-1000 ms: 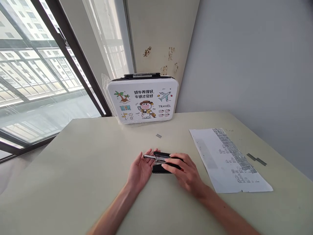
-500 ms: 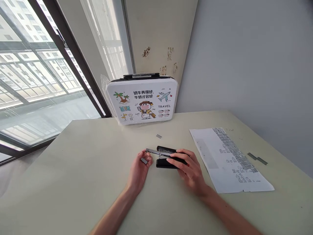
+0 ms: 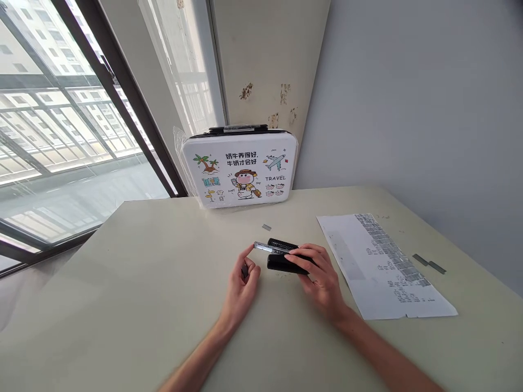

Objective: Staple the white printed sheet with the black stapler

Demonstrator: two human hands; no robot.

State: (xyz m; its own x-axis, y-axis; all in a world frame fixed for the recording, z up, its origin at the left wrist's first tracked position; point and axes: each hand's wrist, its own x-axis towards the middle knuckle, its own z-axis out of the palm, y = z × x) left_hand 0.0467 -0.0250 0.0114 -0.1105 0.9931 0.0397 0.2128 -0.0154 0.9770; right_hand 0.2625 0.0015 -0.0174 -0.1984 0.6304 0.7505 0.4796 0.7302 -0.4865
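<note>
My right hand (image 3: 324,283) is wrapped round a black stapler (image 3: 281,263) lying on its side over the table. Between the stapler's two black halves, its metal staple tray (image 3: 263,247) sticks out to the left. My left hand (image 3: 238,291) touches the tray's outer end with the tip of its stretched index finger. Its other fingers are curled round a short dark grey strip of staples (image 3: 244,270), partly hidden by them.
Behind the hands lies a loose staple strip (image 3: 266,227). A printed sheet (image 3: 347,256) with rows of staples along one side is on the right, two more staple strips (image 3: 429,263) beyond it. A white cartoon case (image 3: 241,174) stands at the back of the table (image 3: 122,283).
The stapler and my right hand have shifted slightly right and tilted. My left hand has turned, its index finger now pressing the tray end while the other fingers curl over the staple strip.
</note>
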